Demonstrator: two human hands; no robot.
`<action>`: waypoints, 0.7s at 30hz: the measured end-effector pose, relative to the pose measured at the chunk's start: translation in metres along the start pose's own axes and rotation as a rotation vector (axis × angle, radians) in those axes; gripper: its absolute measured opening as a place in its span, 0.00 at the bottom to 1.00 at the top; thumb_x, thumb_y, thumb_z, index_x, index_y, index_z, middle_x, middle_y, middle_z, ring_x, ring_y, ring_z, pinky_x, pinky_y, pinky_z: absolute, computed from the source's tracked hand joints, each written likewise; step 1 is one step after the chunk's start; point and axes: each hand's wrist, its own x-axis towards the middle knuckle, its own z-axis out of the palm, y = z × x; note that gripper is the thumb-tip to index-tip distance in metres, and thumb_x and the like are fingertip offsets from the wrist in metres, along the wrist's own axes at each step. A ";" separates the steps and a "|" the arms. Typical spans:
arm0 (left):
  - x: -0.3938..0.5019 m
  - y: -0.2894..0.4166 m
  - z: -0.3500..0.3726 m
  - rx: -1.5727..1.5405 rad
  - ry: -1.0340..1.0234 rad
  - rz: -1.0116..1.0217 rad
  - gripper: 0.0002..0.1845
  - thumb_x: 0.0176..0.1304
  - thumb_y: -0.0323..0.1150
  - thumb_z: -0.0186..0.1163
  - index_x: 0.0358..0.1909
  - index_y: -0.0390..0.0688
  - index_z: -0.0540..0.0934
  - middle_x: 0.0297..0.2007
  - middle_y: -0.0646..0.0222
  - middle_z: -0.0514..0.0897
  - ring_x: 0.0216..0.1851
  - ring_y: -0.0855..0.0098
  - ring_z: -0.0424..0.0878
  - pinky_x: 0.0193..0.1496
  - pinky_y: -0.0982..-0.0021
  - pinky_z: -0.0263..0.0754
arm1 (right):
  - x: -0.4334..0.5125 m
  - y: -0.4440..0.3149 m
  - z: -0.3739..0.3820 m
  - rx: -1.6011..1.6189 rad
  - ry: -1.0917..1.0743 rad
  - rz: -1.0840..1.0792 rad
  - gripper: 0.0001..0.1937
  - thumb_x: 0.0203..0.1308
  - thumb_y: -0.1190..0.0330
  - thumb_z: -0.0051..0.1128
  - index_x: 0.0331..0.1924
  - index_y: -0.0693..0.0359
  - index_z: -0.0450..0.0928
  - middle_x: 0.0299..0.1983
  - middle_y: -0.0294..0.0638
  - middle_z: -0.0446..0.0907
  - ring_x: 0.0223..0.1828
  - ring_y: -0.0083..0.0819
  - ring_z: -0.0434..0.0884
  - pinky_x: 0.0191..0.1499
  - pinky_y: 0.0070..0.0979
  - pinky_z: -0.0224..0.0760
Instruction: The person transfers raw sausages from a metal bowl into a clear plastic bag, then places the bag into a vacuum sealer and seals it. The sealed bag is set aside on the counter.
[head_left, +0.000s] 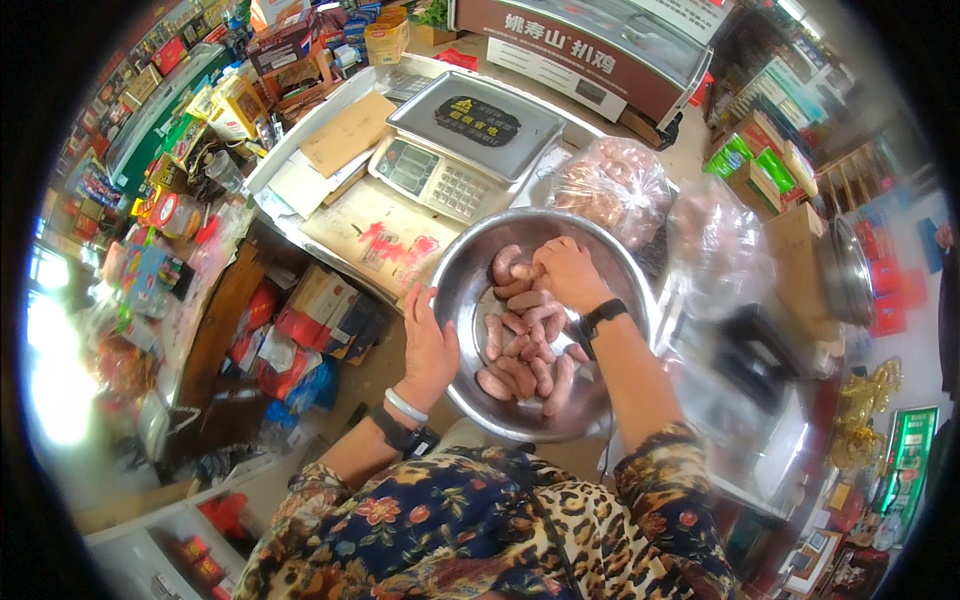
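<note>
A large stainless steel bowl (442, 307) sits before me, tilted a little at the near edge of the counter. Short pinkish sausage links (525, 375) lie loosely inside it. My right hand (566, 270) reaches into the far part of the bowl, fingers curled down among the links. A pale link (523, 271) shows beside its fingers; whether they grip one is hidden. Along the bowl's left rim rests my left hand (429, 341), thumb apart from the fingers, with no sausage in it.
Beyond the bowl stands an electronic price scale (450, 165) with a bare metal pan. A clear plastic bag of sausages (611, 187) touches the bowl's far right side; another filled bag (716, 240) lies farther right. Cardboard and papers (349, 135) lie left of the scale.
</note>
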 end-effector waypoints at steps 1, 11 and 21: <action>0.000 -0.001 0.001 0.008 0.013 0.019 0.35 0.67 0.19 0.62 0.75 0.29 0.62 0.76 0.34 0.59 0.78 0.34 0.60 0.82 0.48 0.57 | -0.010 -0.001 -0.010 0.080 0.025 0.010 0.12 0.61 0.64 0.66 0.47 0.57 0.85 0.52 0.43 0.84 0.70 0.46 0.73 0.63 0.52 0.70; -0.005 0.046 0.001 0.219 0.046 0.218 0.38 0.62 0.25 0.69 0.73 0.30 0.65 0.75 0.37 0.64 0.76 0.36 0.62 0.82 0.43 0.53 | -0.210 -0.025 -0.118 1.325 0.295 0.390 0.11 0.83 0.67 0.49 0.56 0.65 0.78 0.40 0.40 0.86 0.39 0.30 0.86 0.46 0.29 0.82; -0.049 0.208 0.055 -0.363 -1.148 0.752 0.28 0.60 0.36 0.77 0.56 0.35 0.76 0.55 0.51 0.79 0.60 0.48 0.76 0.65 0.54 0.71 | -0.484 -0.082 -0.105 1.436 0.658 0.736 0.26 0.74 0.66 0.64 0.71 0.67 0.74 0.60 0.43 0.83 0.53 0.30 0.84 0.56 0.32 0.83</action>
